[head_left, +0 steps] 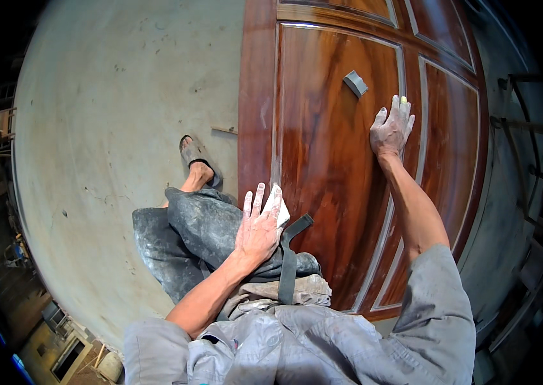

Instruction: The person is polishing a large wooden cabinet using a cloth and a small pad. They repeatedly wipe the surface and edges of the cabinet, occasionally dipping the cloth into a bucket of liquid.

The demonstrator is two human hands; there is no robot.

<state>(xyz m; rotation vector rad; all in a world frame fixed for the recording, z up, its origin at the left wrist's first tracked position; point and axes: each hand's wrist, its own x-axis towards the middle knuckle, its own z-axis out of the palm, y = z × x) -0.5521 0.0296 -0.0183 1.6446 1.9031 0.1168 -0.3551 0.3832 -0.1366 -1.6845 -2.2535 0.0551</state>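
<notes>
My left hand (260, 231) is low at the door's left side, beside my bent knee, its dusty fingers stretched forward. A small white angular piece (283, 215) sits against its thumb side and appears held there; the thumb is hidden. My right hand (392, 130) lies on the reddish-brown wooden panel door (329, 160), by the pale moulding line at the big panel's right edge. Its fingers are stretched out and whitened with dust, and a bit of yellow shows at one fingertip. Beyond it, a small grey curved block (355, 84) rests on the panel.
A dark grey strap (289, 273) reaches from my waist onto the door. To the left, my sandalled foot (198, 159) stands on the stained concrete floor (111, 115), near a short stick (224, 130). Metal frames (520, 125) stand along the right side.
</notes>
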